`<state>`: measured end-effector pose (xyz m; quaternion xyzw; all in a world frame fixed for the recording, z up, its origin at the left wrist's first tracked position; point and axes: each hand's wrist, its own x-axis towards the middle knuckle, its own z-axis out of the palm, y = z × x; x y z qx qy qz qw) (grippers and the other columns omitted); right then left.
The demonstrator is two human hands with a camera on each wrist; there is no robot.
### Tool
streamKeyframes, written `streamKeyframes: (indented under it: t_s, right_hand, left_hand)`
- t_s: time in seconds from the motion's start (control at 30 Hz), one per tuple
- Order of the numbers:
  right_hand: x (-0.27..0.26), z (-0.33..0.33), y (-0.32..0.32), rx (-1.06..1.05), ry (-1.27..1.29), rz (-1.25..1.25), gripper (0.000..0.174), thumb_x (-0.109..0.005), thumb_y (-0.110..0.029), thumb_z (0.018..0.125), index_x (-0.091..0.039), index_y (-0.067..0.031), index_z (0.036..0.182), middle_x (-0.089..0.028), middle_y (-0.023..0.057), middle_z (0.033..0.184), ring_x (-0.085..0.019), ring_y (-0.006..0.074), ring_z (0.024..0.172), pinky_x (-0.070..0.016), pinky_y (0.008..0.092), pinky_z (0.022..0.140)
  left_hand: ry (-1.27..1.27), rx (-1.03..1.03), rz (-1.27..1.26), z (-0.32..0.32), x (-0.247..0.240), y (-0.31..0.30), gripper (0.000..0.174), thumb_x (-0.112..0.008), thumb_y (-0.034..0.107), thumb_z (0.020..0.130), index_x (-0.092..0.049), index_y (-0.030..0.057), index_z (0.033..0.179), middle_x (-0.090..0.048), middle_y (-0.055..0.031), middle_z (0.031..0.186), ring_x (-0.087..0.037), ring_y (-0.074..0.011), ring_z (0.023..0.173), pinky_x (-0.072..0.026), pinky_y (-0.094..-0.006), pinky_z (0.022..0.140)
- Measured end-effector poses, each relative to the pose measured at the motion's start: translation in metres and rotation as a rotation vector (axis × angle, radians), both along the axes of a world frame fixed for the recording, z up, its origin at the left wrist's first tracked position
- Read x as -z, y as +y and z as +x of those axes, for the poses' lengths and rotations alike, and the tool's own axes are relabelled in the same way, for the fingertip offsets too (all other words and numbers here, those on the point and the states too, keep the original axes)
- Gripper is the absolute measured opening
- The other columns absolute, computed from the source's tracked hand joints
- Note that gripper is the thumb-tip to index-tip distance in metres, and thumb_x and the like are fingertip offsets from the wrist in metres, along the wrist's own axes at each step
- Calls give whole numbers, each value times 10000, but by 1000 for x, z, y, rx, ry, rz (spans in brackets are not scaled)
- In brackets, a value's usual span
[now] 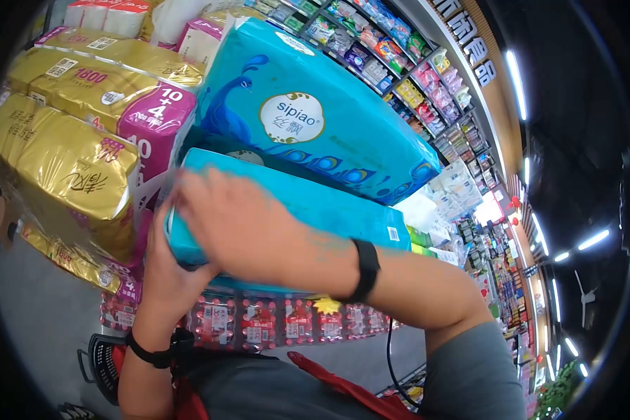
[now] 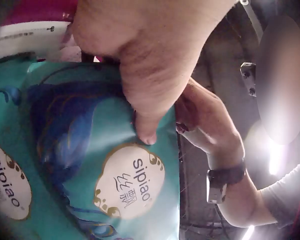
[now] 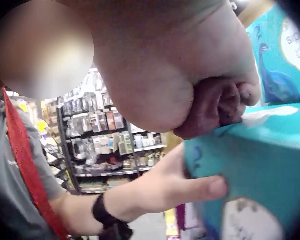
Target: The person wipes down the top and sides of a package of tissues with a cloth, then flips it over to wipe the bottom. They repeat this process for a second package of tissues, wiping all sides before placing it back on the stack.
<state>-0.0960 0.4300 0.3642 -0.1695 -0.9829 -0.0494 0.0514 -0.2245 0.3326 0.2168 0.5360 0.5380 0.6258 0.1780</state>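
A teal tissue pack [image 1: 308, 203] lies on its side in front of a larger teal sipiao pack [image 1: 322, 112]. My left hand [image 1: 164, 273] holds its left end, with the thumb lying on the printed face [image 2: 85, 150] in the left wrist view. Over the same end's upper edge bends my right hand [image 1: 234, 217], blurred in the head view. In the right wrist view, the right hand's fingers [image 3: 225, 105] are curled at the pack's top edge [image 3: 280, 125], beside a whitish crease or piece of film; whether they pinch it is unclear.
Gold and purple tissue packs [image 1: 84, 154] are stacked at the left. Red-labelled bottle packs [image 1: 259, 323] lie below the teal pack. A dark basket [image 1: 105, 367] stands on the floor at lower left. Stocked shelves [image 1: 399, 63] run along the upper right.
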Motion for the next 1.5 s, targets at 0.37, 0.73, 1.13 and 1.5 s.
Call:
streamKeyframes:
  t_s: [0.37,0.73,1.13,1.5]
  right_hand:
    - [-7,8,-43,39,131,-127,243,-635,-206,1182,-572,14,1263,-687,303,1182,-707,536,1091,-584,590,922]
    - [-3,1,-22,36,157,-172,232,-628,-214,1179,-609,-8,1283,-668,247,1194,-720,482,1084,-601,577,918]
    - [-4,10,-35,28,190,-283,239,-627,-209,1186,-586,7,1281,-683,300,1178,-705,522,1117,-565,622,946]
    - [-5,-3,-22,69,171,-140,245,-615,-206,1184,-606,8,1303,-674,263,1219,-697,493,1127,-571,600,996]
  left_hand:
    - [38,14,26,-6,13,3,1206,-1090,213,766,-411,21,1745,-573,-251,1712,-561,-478,1577,-485,-559,1288]
    - [45,29,-16,-7,-2,-4,1223,-1098,221,765,-403,58,1758,-540,-249,1750,-557,-483,1574,-476,-559,1298]
    - [-1,33,29,-4,-3,-5,1236,-1092,221,781,-391,69,1787,-548,-261,1736,-547,-491,1583,-460,-565,1312]
    - [18,80,-10,-10,-9,-6,1214,-1074,185,790,-387,35,1780,-526,-246,1766,-532,-479,1603,-458,-550,1321]
